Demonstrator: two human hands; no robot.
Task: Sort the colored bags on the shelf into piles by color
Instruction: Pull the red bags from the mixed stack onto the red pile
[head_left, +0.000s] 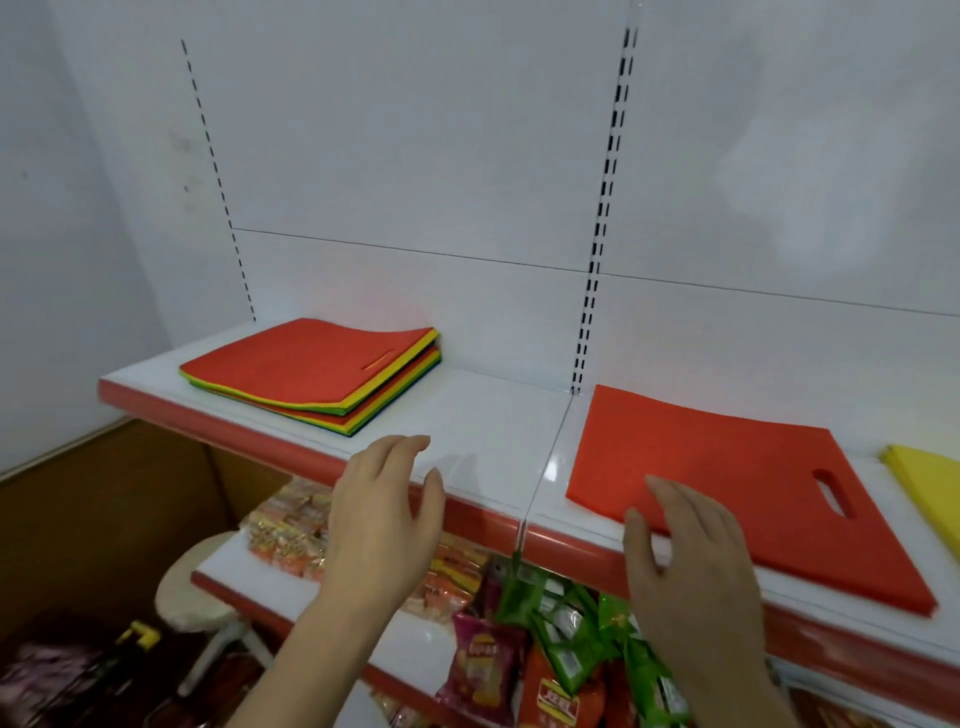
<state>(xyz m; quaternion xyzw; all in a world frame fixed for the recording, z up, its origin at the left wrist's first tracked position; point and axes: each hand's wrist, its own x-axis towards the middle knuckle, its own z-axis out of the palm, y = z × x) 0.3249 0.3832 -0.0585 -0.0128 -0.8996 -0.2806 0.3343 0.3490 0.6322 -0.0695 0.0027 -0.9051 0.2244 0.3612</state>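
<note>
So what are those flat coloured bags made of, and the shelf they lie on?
The red bag looks like matte non-woven fabric, maybe felt-like: no shine, a crisp die-cut handle slot, and it lies stiff and flat. The mixed stack shows the same dull, sheet-like layers in red, yellow and green. The shelf looks like glossy white painted metal, since it reflects light, though I can't be sure; its front edge is a red strip.

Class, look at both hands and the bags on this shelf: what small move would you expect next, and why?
Probably the left hand reaches to the mixed stack and lifts its top red bag. Both hands are empty, a lone red bag already lies by the right hand, and a yellow bag lies farther right.
</note>
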